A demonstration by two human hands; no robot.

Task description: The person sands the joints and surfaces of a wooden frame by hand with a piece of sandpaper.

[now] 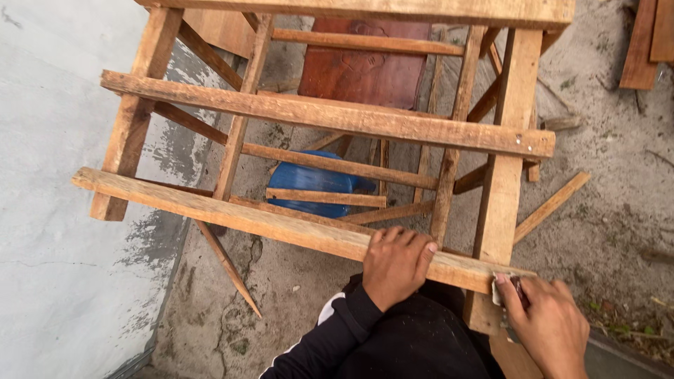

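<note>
A rough wooden frame of slats and posts fills the view. My left hand (395,263) lies fingers-down over the nearest cross slat (232,214), gripping it near its right end. My right hand (547,323) presses a small folded piece of sandpaper (509,288) against the slat's right end, where it meets the upright post (502,189). A second cross slat (316,116) runs parallel above it.
A blue plastic object (316,179) and a reddish-brown board (365,70) lie on the ground behind the frame. A grey painted wall (63,231) stands at the left. Loose wood sticks (551,205) and planks (642,42) lie on the dirt floor at right.
</note>
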